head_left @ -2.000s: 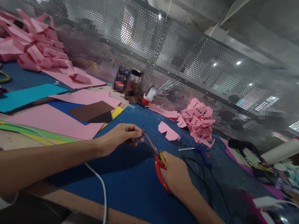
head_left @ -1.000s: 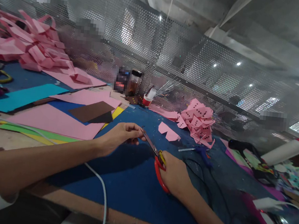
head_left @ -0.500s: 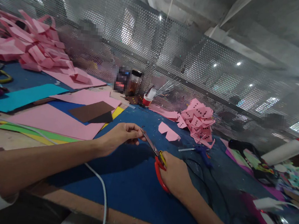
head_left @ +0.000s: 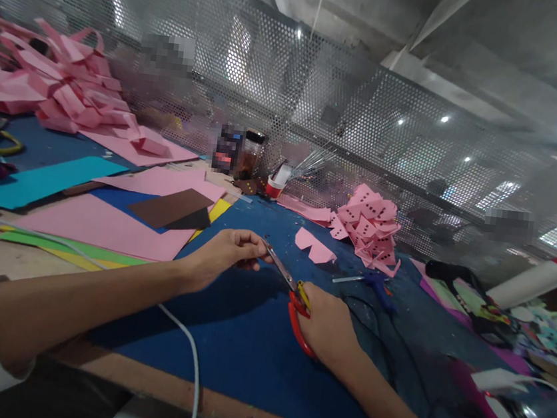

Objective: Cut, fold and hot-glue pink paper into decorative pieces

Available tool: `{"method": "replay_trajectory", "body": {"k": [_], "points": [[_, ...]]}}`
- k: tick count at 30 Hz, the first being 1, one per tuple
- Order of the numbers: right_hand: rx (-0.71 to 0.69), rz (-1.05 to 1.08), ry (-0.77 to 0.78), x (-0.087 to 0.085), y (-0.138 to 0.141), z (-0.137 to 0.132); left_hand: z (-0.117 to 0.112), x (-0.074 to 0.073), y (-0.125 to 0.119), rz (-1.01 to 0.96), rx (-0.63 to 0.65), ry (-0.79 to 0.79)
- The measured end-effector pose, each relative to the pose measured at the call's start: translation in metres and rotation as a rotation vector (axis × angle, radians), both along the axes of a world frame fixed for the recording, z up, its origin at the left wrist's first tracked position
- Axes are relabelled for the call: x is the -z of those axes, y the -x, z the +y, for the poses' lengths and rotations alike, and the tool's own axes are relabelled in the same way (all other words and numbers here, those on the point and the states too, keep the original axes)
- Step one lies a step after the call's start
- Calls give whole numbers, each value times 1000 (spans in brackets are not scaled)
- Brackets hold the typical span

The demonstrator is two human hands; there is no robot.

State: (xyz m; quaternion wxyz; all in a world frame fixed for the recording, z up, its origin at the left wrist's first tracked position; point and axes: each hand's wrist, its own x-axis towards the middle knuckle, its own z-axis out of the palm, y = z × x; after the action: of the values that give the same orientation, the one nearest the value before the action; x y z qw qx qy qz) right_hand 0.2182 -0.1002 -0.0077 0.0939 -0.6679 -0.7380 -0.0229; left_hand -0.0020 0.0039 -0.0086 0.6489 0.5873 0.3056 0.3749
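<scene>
My right hand (head_left: 333, 326) is closed round the red and yellow handles of a pair of scissors (head_left: 283, 271). The blades point up and left and look nearly closed. At their tips is my left hand (head_left: 235, 256), its thumb and forefinger pinched together. Whatever sits in that pinch is too small or hidden to name; a tiny dark bit shows by the fingertips. Both hands are above the blue table surface (head_left: 242, 352). Just beyond them lies a cut pink paper piece (head_left: 315, 247) with a notched edge.
Coloured sheets (head_left: 105, 226) lie to the left, below a heap of pink strips (head_left: 78, 89). A pile of dotted pink pieces (head_left: 367, 222) is behind. To the right rests a blue glue gun (head_left: 380, 291). A white cable (head_left: 191, 353) crosses the front edge.
Almost nothing differs. Both hands and the scissors stay in nearly the same place; blurred figures behind the perforated screen have shifted slightly.
</scene>
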Motion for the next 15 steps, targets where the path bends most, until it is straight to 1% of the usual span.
{"method": "replay_trajectory", "body": {"k": [15], "points": [[4,8,6,-4,0,1,-3,-4,0,-16,19,18]]}}
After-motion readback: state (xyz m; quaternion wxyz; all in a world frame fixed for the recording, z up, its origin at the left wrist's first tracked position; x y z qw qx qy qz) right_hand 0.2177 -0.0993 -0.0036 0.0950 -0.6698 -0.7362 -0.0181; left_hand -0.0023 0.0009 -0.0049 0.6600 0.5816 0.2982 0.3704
